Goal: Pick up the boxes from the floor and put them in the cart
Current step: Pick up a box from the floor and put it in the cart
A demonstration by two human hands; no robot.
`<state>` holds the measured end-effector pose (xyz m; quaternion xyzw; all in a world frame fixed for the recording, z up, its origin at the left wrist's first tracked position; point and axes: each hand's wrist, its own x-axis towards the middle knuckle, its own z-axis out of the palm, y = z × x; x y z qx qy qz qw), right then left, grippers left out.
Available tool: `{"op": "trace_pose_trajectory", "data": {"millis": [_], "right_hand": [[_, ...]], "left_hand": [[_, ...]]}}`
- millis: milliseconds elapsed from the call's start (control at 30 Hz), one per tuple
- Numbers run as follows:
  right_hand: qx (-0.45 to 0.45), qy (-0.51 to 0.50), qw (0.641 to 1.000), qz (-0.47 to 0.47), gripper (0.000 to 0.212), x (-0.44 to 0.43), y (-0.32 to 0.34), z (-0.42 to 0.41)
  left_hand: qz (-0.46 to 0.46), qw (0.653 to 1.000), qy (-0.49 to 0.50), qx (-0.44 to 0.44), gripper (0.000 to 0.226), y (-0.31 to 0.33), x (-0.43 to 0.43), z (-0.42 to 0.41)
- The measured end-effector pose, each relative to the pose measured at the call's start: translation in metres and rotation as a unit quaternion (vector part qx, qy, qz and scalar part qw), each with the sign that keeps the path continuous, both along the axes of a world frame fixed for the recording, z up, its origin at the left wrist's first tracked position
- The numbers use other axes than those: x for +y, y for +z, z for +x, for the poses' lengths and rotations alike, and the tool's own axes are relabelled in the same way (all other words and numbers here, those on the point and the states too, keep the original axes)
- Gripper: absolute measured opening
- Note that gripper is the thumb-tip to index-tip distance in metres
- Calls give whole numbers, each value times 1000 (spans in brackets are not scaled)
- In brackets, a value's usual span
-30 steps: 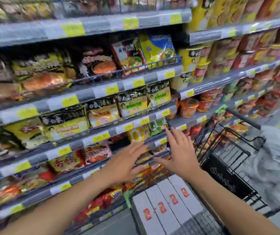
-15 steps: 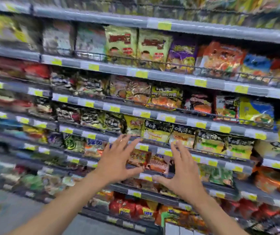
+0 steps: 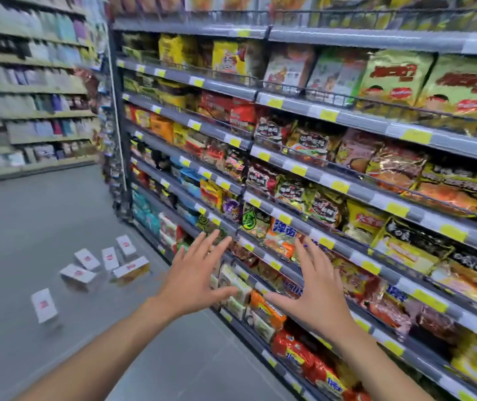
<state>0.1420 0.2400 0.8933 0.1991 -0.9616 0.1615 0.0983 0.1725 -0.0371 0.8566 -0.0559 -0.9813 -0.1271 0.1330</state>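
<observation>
Head view, hands: the left hand (image 3: 194, 280) and the right hand (image 3: 315, 293) are both stretched forward with fingers spread. They grip nothing and hang in front of the lower grey metal shelves (image 3: 263, 254).
Head view, boxes: small white cardboard boxes (image 3: 87, 259), about six as far as the blur allows, lie scattered on the grey floor (image 3: 29, 221) at the foot of the shelving. They are ahead to the left and well apart from both hands.
Change: a second ago the black wire cart, with white boxes in it, sat under the hands. It is now out of view, and the floor boxes have come in.
Meaning: probably a turn back for the next pick-up, with several boxes left.
Writing: each box bears a red mark, unreadable. An orange noodle packet (image 3: 282, 235) shows blue characters, seemingly "弹面". The yellow price tags (image 3: 340, 186) are illegible.
</observation>
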Motion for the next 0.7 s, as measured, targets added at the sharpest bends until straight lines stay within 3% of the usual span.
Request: {"op": "trace_pose_trajectory", "data": {"millis": [433,700], "right_hand": [[-25,193,981,-16,128,-335,-28,-36],[-64,251,966,-4,127,-493,-57,-43]], "left_hand": [[8,970,236,-57,109,-33,-308,98],[-1,947,308,-93,109,-52,-457,122]]}}
